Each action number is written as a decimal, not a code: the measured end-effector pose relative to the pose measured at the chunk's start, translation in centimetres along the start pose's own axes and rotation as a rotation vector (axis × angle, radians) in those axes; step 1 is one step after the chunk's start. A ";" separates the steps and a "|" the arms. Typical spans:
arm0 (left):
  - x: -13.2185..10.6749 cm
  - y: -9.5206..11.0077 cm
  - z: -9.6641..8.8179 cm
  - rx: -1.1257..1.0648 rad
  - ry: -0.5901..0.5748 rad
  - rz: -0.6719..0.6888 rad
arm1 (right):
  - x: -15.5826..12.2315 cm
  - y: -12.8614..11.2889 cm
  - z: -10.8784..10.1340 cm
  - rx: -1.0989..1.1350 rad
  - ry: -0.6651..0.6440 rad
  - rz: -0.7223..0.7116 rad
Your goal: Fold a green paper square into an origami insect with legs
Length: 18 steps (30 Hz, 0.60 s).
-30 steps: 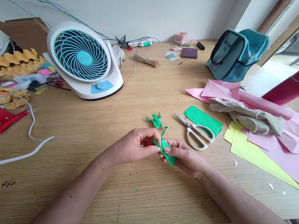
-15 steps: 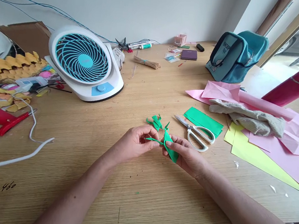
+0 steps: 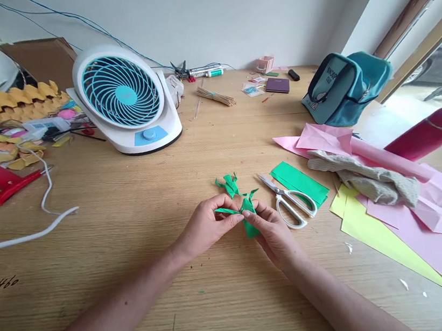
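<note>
A folded green paper figure (image 3: 251, 229) is held between my two hands above the wooden table. My left hand (image 3: 214, 219) pinches a narrow strip-like limb of it between thumb and fingers. The body of the figure is gripped by my right hand (image 3: 272, 226), its thumb on top near the middle. Just beyond my fingers lies a second green paper figure (image 3: 231, 185) with thin bent limbs. White-handled scissors (image 3: 289, 201) rest to the right of my right hand, their blades partly over green paper sheets (image 3: 285, 173).
Pink paper (image 3: 433, 253), yellow paper (image 3: 359, 232) and a grey glove (image 3: 370, 177) lie right. Behind them stand a magenta flask (image 3: 429, 133) and a teal bag (image 3: 345, 89). A white fan (image 3: 168, 131) is back left, with a red tool (image 3: 11, 181) and white cable (image 3: 45, 232) nearer.
My left hand has shifted slightly right, its thumb now against the right thumb. The held paper figure has turned a little. Something pixelated has appeared at the lower left corner.
</note>
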State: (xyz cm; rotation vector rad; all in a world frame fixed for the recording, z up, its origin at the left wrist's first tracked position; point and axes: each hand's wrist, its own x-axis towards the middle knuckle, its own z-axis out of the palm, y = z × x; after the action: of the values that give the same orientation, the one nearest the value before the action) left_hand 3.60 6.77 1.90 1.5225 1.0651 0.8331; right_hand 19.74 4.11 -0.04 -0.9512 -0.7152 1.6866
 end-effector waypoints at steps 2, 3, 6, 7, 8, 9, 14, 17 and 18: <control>0.1 -0.1 0.1 0.007 0.058 -0.002 | 0.1 0.0 -0.1 0.012 -0.013 0.007; 0.1 -0.1 0.1 0.007 0.087 0.000 | 0.1 0.0 -0.2 0.011 -0.023 0.003; 0.3 -0.3 0.2 -0.074 0.088 -0.016 | 0.2 0.2 -0.3 -0.008 -0.043 -0.030; 0.3 -0.4 0.2 -0.124 0.056 -0.034 | 0.2 0.3 -0.3 -0.013 -0.040 -0.046; 0.3 -0.5 0.3 -0.174 0.026 -0.055 | 0.3 0.5 -0.3 -0.016 -0.032 -0.065; 0.4 -0.6 0.4 -0.217 0.004 -0.076 | 0.3 0.6 -0.3 -0.017 -0.024 -0.082; 0.4 -0.8 0.5 -0.239 0.054 -0.080 | 0.4 0.6 -0.4 -0.042 -0.041 -0.110; 0.3 -0.5 0.5 -0.125 0.115 -0.061 | 0.4 0.4 -0.5 -0.076 -0.027 -0.114; 0.3 -0.4 0.5 -0.092 0.127 -0.066 | 0.4 0.3 -0.5 -0.090 -0.017 -0.119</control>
State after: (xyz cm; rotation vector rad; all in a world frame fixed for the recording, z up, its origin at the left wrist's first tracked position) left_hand 4.02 6.87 1.37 1.3650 1.1476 0.9299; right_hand 19.92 4.42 -0.68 -0.9385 -0.8486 1.5708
